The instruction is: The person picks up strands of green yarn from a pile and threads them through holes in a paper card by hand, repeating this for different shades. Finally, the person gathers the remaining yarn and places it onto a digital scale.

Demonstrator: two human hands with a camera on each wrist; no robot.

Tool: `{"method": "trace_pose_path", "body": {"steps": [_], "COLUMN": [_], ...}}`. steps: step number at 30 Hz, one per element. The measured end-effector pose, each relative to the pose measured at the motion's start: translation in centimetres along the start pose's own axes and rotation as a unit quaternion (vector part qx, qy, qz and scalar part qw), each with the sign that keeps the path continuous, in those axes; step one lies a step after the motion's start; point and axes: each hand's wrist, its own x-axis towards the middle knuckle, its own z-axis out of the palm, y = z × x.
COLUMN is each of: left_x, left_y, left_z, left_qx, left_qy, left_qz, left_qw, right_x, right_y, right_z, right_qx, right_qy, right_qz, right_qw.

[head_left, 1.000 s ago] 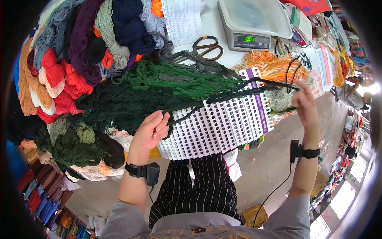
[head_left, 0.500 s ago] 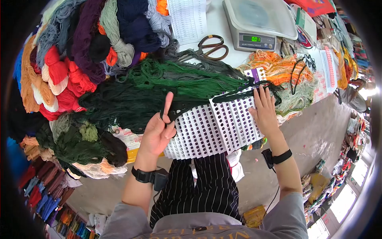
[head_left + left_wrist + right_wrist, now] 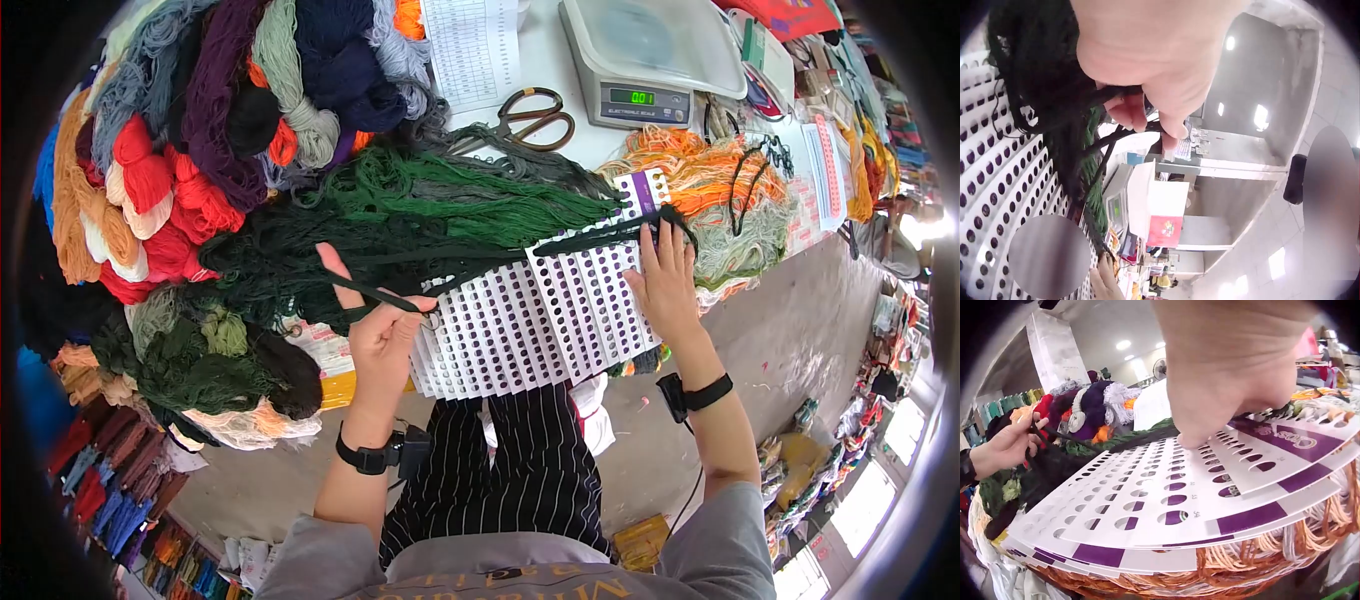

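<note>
Across the punched cards (image 3: 540, 320) stretches a dark green yarn strand (image 3: 590, 238), one end pinched in the left hand's (image 3: 385, 335) curled fingers, the other pressed beneath the right hand's (image 3: 665, 285) straight, spread fingertips.

Scissors (image 3: 520, 118) beside a scale (image 3: 650, 50); red skeins (image 3: 160, 215) heaped nearby.

matt fuzzy yarn (image 3: 420, 215), smooth glossy punched cards (image 3: 540, 310)
</note>
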Motion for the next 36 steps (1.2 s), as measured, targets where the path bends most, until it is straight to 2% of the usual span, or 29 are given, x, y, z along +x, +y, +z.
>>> {"method": "trace_pose_path", "body": {"steps": [3, 5, 6, 8, 9, 11, 13, 14, 15, 16, 17, 18, 20, 21, 22, 24, 25, 27, 28, 30, 31, 34, 35, 36], "left_x": [-0.1, -0.2, -0.3, -0.6, -0.4, -0.4, -0.6, -1.0, -1.3, -1.4, -1.5, -1.6, -1.8, -1.6, -1.4, -1.3, -1.3, -1.3, -1.2, -0.9, -0.6, 0.2, 0.4, 1.2], "left_y": [0.6, 0.7, 0.9, 1.4, 1.6, 1.6, 1.6, 1.4, 1.3, 1.5, 1.8, 2.1, 1.8, 2.7, 3.3, 3.2, 3.4, 3.9, 4.0, 4.0, 3.9, 3.2, 3.1, 2.9], "left_z": [0.0, -0.1, -0.2, -0.3, -0.2, -0.1, -0.2, -0.2, -0.3, -0.1, 0.2, 0.3, 0.2, 0.5, 0.8, 0.9, 0.7, 0.5, 0.2, -0.5, -0.5, -0.3, -0.1, 0.3], "left_qx": [0.029, 0.138, 0.137, 0.072, 0.087, 0.121, 0.154, 0.123, 0.092, 0.093, 0.058, 0.024, 0.021, -0.038, -0.096, -0.114, -0.183, -0.301, -0.298, -0.404, -0.403, -0.57, -0.506, -0.482], "left_qy": [0.032, 0.061, 0.061, 0.111, 0.107, 0.092, 0.075, 0.071, 0.067, 0.07, 0.059, 0.048, 0.04, 0.013, -0.014, -0.022, -0.045, -0.065, -0.065, -0.113, -0.112, -0.137, -0.118, -0.12], "left_qz": [0.027, 0.112, 0.112, 0.017, 0.061, 0.094, 0.126, 0.087, 0.049, 0.048, 0.044, 0.04, 0.043, 0.052, 0.061, 0.096, 0.076, 0.059, 0.059, 0.068, 0.067, -0.023, -0.056, -0.096], "left_qw": [0.999, 0.982, 0.982, 0.991, 0.989, 0.984, 0.977, 0.986, 0.992, 0.992, 0.996, 0.998, 0.998, 0.998, 0.993, 0.989, 0.979, 0.949, 0.95, 0.905, 0.906, 0.81, 0.852, 0.863], "right_x": [0.0, 0.0, 0.0, -0.1, -0.1, 0.0, 0.1, 0.0, 0.0, -0.1, 0.0, 0.2, 0.7, 1.1, 1.7, 2.6, 3.1, 4.0, 4.2, 4.4, 4.4, 4.3, 4.2, 4.0], "right_y": [-0.3, -0.4, -0.4, -0.4, -0.4, -0.5, -0.9, -1.0, -1.2, -1.6, -2.4, -3.1, -4.5, -5.8, -6.8, -8.5, -8.9, -9.5, -9.6, -9.5, -9.6, -9.8, -9.7, -9.7], "right_z": [-0.2, -0.3, -0.3, -0.3, -0.2, -0.3, -1.0, -1.6, -2.3, -3.1, -3.9, -3.7, -3.4, -3.1, -2.7, -2.3, -2.0, -1.3, -0.8, 0.1, 0.4, 0.5, 0.7, 1.0], "right_qx": [-0.017, -0.018, -0.014, -0.01, -0.008, -0.005, -0.005, -0.005, 0.048, 0.102, 0.104, 0.107, 0.228, 0.307, 0.329, 0.333, 0.337, 0.27, 0.273, 0.242, 0.228, 0.251, 0.249, 0.303], "right_qy": [0.011, 0.021, 0.025, 0.028, 0.029, 0.031, 0.086, 0.085, 0.097, 0.108, 0.156, 0.155, 0.164, 0.129, 0.126, 0.077, 0.078, 0.004, 0.004, 0.0, -0.01, 0.005, 0.006, 0.035], "right_qz": [-0.003, -0.008, -0.007, -0.006, -0.003, -0.002, -0.001, -0.002, 0.009, 0.02, 0.001, 0.0, -0.055, -0.049, -0.077, -0.07, -0.07, -0.04, -0.04, -0.05, -0.051, -0.041, -0.042, -0.023], "right_qw": [1.0, 1.0, 1.0, 1.0, 1.0, 1.0, 0.996, 0.996, 0.994, 0.989, 0.982, 0.982, 0.958, 0.941, 0.933, 0.937, 0.936, 0.962, 0.961, 0.969, 0.972, 0.967, 0.967, 0.952]}}
